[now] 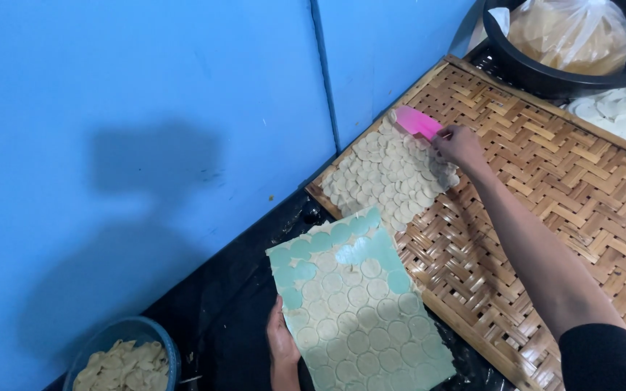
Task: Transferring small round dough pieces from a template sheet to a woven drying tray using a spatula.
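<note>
My left hand [282, 346] grips the left edge of a pale green board [371, 250] covered with thin round dough discs [356, 318], held tilted near the bottom middle. My right hand [460, 145] reaches out over a woven bamboo tray [545, 181] and holds a pink scraper [416, 121] at the far edge of a patch of cream discs [389, 174] laid overlapping on the tray's left corner. The scraper's blade rests on those discs.
A blue wall [146, 145] runs along the left. A blue bowl of dough scraps [124, 358] sits bottom left on black sheeting [233, 304]. A black basin holding a plastic bag [574, 36] stands top right, with more white discs [624, 112] beside it.
</note>
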